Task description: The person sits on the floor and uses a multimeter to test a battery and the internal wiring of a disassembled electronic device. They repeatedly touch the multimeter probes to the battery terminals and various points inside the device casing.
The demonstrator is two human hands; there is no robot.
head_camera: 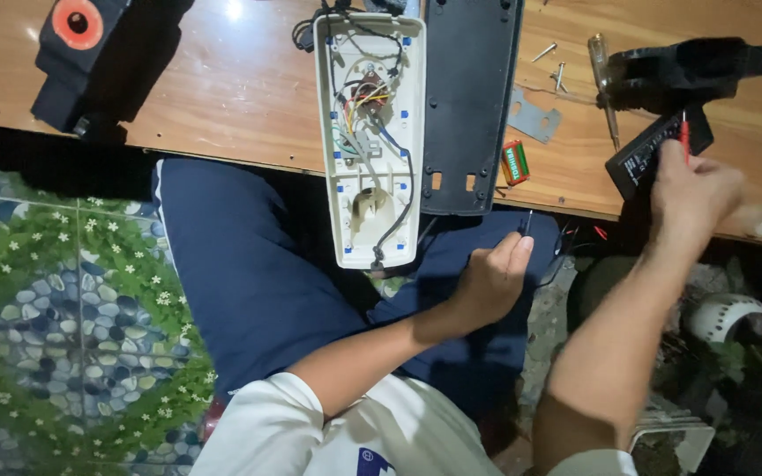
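Observation:
My left hand is below the table's edge, above my lap, with its fingers closed around a thin black test probe that points up. My right hand is at the table's right edge, slightly blurred, gripping a red test probe whose tip lies over a black meter. An open white device casing with coloured wires inside lies lengthwise on the wooden table, left of both hands. Its black cover lies beside it.
A small red and green battery, a metal bracket, loose screws and a screwdriver lie between the cover and the meter. A black tool sits at the far right, a black box with an orange disc at the far left.

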